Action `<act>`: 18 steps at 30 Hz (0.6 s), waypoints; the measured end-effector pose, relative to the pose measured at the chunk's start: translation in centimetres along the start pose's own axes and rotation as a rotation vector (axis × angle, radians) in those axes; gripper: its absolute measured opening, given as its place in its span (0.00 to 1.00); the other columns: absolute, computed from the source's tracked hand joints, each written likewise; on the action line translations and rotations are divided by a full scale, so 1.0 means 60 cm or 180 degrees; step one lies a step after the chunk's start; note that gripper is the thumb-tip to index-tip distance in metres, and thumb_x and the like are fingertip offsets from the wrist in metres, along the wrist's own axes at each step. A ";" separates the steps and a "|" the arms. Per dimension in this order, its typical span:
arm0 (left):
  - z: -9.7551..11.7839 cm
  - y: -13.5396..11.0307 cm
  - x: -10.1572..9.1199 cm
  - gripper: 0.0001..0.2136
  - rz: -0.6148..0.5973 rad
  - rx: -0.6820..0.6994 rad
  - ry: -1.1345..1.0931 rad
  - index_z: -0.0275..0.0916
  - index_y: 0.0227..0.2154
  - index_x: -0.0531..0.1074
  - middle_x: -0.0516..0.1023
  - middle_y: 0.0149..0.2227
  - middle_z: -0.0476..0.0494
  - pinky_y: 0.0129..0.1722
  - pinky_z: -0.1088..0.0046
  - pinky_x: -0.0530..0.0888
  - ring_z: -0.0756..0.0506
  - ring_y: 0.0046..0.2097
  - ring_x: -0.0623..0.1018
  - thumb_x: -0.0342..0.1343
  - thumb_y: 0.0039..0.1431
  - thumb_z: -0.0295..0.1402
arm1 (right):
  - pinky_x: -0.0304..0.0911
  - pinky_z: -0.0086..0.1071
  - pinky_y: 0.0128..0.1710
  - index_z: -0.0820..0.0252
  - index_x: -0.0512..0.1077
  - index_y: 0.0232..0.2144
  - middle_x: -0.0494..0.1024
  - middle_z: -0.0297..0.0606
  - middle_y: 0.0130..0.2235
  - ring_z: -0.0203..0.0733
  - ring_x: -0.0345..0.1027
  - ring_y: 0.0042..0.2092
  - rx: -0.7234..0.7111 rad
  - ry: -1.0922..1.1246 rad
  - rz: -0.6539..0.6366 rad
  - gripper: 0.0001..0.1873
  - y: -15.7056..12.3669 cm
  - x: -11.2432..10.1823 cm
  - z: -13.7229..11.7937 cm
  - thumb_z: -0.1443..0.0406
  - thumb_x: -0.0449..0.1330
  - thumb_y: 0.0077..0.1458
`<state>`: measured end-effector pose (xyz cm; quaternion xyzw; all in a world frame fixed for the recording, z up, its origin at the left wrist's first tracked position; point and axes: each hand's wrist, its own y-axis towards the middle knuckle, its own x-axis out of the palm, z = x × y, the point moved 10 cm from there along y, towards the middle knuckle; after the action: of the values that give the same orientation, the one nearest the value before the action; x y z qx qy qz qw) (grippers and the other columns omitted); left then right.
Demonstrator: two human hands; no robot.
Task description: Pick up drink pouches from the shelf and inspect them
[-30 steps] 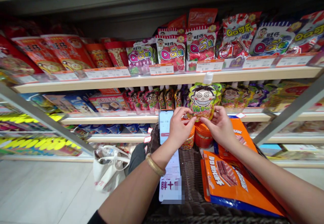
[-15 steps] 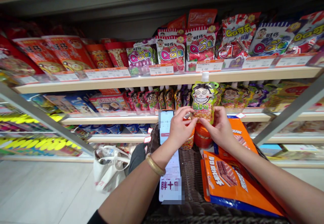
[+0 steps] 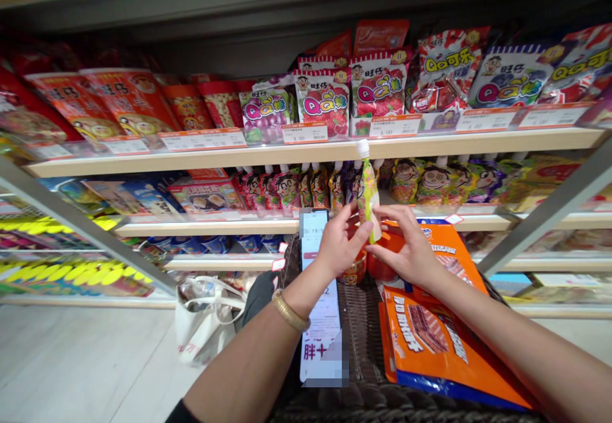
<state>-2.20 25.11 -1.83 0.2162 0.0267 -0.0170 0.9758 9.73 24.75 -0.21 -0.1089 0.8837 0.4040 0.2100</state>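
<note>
A drink pouch with a white screw cap (image 3: 367, 184) stands upright in front of me, turned so its narrow green edge faces me. My left hand (image 3: 345, 238) is closed on its lower part between thumb and fingers. At the pouch's right side is my right hand (image 3: 408, 244), its thumb and fingers apart and the fingertips against or very close to the pouch. Below both hands, an orange-red tub (image 3: 382, 267) and a smaller patterned tub (image 3: 352, 271) sit in a dark woven basket (image 3: 356, 321), partly hidden by my hands.
Orange snack bags (image 3: 430, 346) lie in the basket's right side, and a phone (image 3: 321, 321) lies along its left. Ahead, shelves hold gummy bags (image 3: 322, 101) above and similar pouches (image 3: 287, 190) below. A white tote bag (image 3: 205, 321) rests on the floor to the left.
The pouch has turned from its printed front facing me to its narrow edge, shifting slightly left. My right hand's fingers have loosened from its side and spread.
</note>
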 end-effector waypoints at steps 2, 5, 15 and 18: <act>0.003 0.001 -0.007 0.23 0.0072 0.0068 0.0289 0.35 0.49 0.68 0.77 0.46 0.38 0.46 0.68 0.74 0.43 0.45 0.78 0.53 0.58 0.47 | 0.64 0.50 0.52 0.45 0.63 0.54 0.64 0.41 0.48 0.50 0.61 0.52 -0.0187 -0.0228 -0.0106 0.30 0.000 0.003 -0.013 0.63 0.65 0.50; 0.006 0.003 -0.016 0.22 0.0194 0.0085 0.0446 0.35 0.47 0.71 0.78 0.46 0.39 0.47 0.67 0.73 0.42 0.46 0.77 0.49 0.59 0.48 | 0.63 0.50 0.52 0.44 0.62 0.57 0.63 0.40 0.47 0.49 0.60 0.51 -0.0363 -0.0283 -0.0174 0.31 0.000 0.006 -0.025 0.64 0.63 0.52; -0.023 0.008 -0.030 0.24 0.0462 -0.0332 -0.0479 0.34 0.40 0.73 0.80 0.42 0.39 0.46 0.66 0.74 0.42 0.44 0.78 0.49 0.58 0.52 | 0.64 0.49 0.49 0.44 0.70 0.52 0.63 0.40 0.45 0.48 0.61 0.49 -0.0543 -0.0175 -0.0289 0.22 -0.006 0.011 -0.034 0.65 0.61 0.54; -0.025 0.008 -0.028 0.24 0.0430 -0.0379 -0.0653 0.34 0.40 0.74 0.80 0.41 0.39 0.46 0.66 0.74 0.41 0.43 0.79 0.50 0.57 0.53 | 0.64 0.49 0.49 0.44 0.70 0.52 0.63 0.40 0.45 0.48 0.62 0.49 -0.0550 -0.0162 -0.0295 0.22 -0.007 0.011 -0.035 0.65 0.60 0.55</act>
<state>-3.90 26.22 -2.87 0.1564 -0.0869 0.0283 0.9834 8.67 22.88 0.44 -0.1570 0.8339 0.4712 0.2406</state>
